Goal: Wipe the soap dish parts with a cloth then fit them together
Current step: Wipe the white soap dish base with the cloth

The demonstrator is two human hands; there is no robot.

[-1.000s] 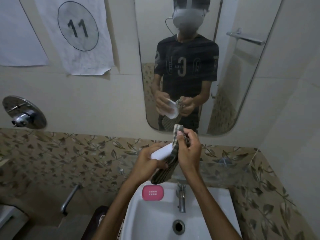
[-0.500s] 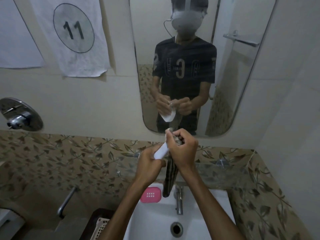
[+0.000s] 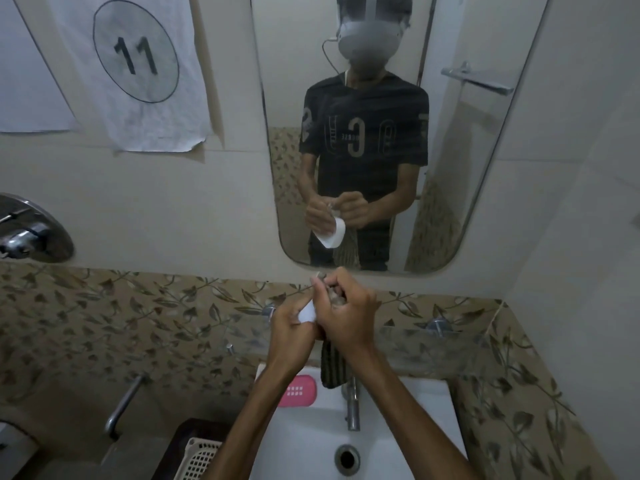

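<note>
My left hand [image 3: 289, 327] grips the white soap dish base [image 3: 307, 313], of which only a small corner shows between my two hands. Pressed against that base, my right hand [image 3: 349, 315] is closed on a dark striped cloth [image 3: 332, 367] whose loose end hangs down over the sink. The pink slotted soap dish insert [image 3: 298, 391] lies flat on the sink's back left rim, below my left forearm. In the mirror the white base shows tilted in the hand.
A white sink [image 3: 304, 441] with a drain [image 3: 347, 460] lies below my arms, its chrome tap [image 3: 352, 403] just under the cloth. A mirror [image 3: 485, 140] hangs ahead. A white basket [image 3: 197, 457] and wall pipe [image 3: 121, 407] are lower left.
My hands have closed in together, so the white base is now mostly hidden. The cloth has been gathered into my right fist and hangs straight down.
</note>
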